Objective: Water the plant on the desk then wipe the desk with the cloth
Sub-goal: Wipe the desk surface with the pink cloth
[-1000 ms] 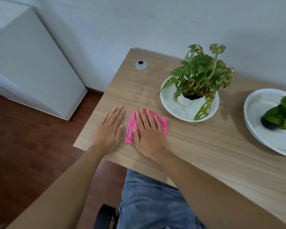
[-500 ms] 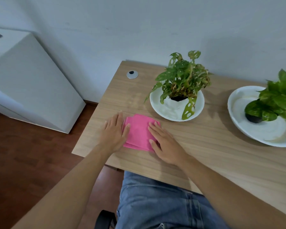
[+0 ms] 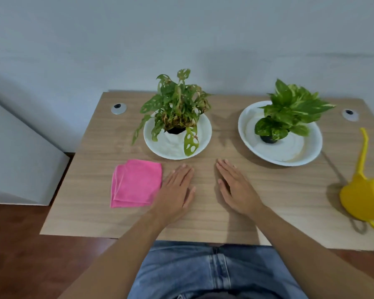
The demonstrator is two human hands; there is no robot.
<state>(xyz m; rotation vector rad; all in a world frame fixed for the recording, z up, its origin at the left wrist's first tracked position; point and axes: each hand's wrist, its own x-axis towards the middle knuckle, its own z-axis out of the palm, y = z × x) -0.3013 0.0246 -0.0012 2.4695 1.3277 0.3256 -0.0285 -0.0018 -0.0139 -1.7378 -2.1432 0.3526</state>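
A folded pink cloth [image 3: 135, 183] lies flat on the wooden desk [image 3: 279, 199] at the left front. My left hand [image 3: 176, 190] rests palm down just right of it, its edge at the cloth's right side, holding nothing. My right hand [image 3: 235, 188] lies flat on the bare desk a little further right, fingers apart. Behind the hands, a holey-leaved plant [image 3: 175, 106] stands in a white dish [image 3: 160, 145]. A second leafy plant [image 3: 289, 111] stands in a larger white dish [image 3: 311, 152]. A yellow watering can [image 3: 365, 197] sits at the right edge.
Two round cable grommets [image 3: 118, 108] [image 3: 350, 114] sit in the desk's back corners. A white cabinet [image 3: 15, 156] stands to the left on the dark wooden floor. The wall runs directly behind the desk. My lap in jeans [image 3: 214, 270] is under the front edge.
Both hands have come off the pink cloth and moved right onto the bare desk. The cloth now lies folded. The view has swung right, showing the second plant and watering can.
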